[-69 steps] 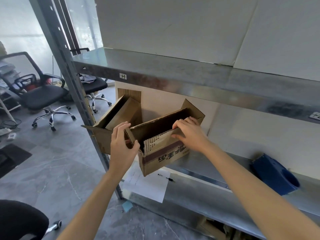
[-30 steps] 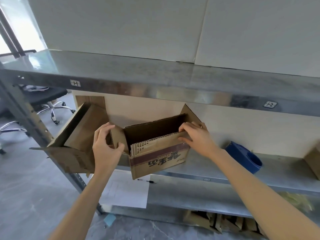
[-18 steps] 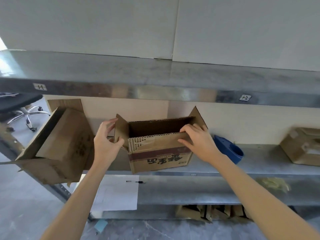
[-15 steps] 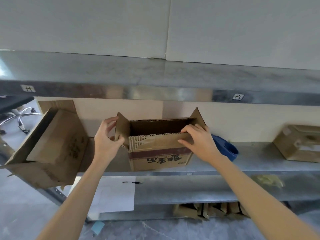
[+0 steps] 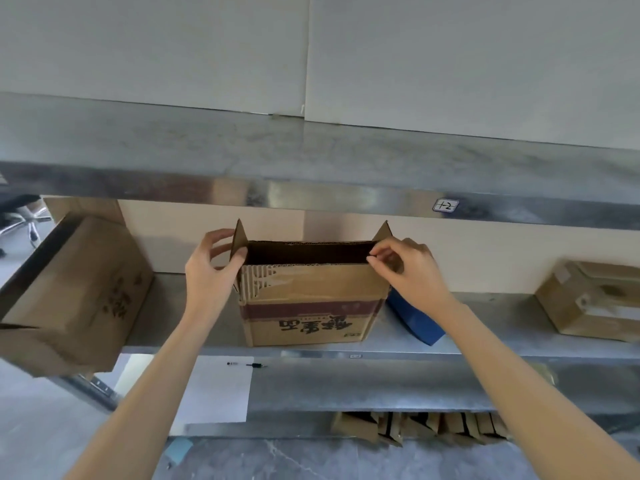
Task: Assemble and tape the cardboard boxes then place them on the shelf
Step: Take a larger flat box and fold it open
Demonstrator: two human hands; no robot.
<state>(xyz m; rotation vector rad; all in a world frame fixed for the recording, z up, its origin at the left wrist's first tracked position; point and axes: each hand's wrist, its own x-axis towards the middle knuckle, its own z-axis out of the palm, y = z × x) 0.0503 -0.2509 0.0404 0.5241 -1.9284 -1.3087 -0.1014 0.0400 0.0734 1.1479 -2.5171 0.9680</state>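
Both left grip [image 5: 208,274] and right grip [image 5: 412,275] pinch box [image 5: 311,299] — shelf tag [image 5: 446,205] "1-2".

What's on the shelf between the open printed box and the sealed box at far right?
Head view: a blue plastic object sits right beside the open printed box on its right side, then bare metal shelf up to the sealed box.

Both arms outstretched, left hand [image 5: 211,271] gripping a cardboard box [image 5: 308,306] flap between thumb and fingers, right hand [image 5: 412,271] pinching the opposite corner.
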